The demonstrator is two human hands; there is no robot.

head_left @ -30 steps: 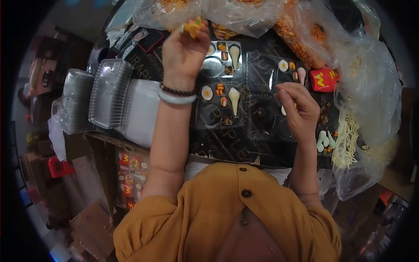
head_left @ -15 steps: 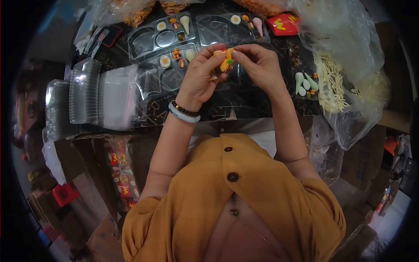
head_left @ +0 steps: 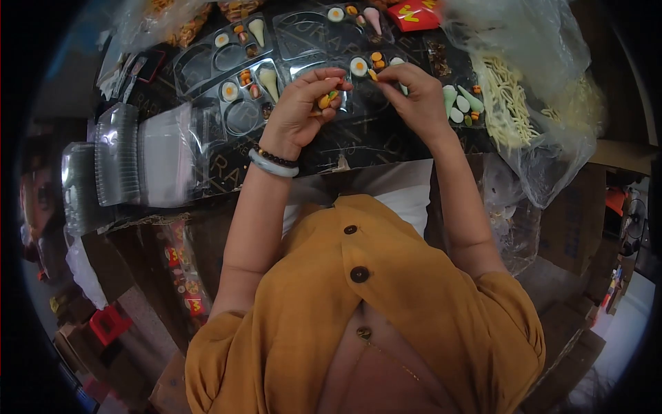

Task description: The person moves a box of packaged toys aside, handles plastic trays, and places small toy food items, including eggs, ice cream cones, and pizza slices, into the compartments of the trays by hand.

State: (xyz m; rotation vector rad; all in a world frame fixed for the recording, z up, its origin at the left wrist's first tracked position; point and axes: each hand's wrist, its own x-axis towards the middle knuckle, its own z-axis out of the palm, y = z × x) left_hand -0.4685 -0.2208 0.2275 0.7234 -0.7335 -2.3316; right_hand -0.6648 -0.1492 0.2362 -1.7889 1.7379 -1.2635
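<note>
Orange-and-yellow miniature food pieces (head_left: pixel 324 101), a small cluster with a touch of green, sit in the left hand (head_left: pixel 300 110), fingers curled narrowly around them above the table. The cupped hold seems meant to keep the loose pieces together and within reach of the other hand.

- Orange piece (head_left: pixel 373 74): a single item, pinched between thumb and forefinger of the right hand (head_left: pixel 417 96), raised just beside the left fingertips. The fine pinch suits one very small part.
- Clear tray (head_left: pixel 369 103): compartmented, directly under both hands. It holds a fried-egg miniature (head_left: pixel 358 66) and a few orange bits at its far side.
- Filled tray (head_left: pixel 241 117): to the left, carrying egg, small pieces and a cream cone (head_left: pixel 269 81). More trays lie beyond it.
- Green-and-white pieces (head_left: pixel 458 103): loose, near the right hand.
- Plastic bag (head_left: pixel 552 159): open, with pale noodle-like strips, lying at the right within arm's reach.
- Red carton (head_left: pixel 414 14): at the far edge.
- Stack of clear lids (head_left: pixel 117 155): on its side, well left of the work.
- Bracelets (head_left: pixel 274 162): beaded and pale, on the left wrist.
- Black printed cloth (head_left: pixel 358 145): covers the table.
</note>
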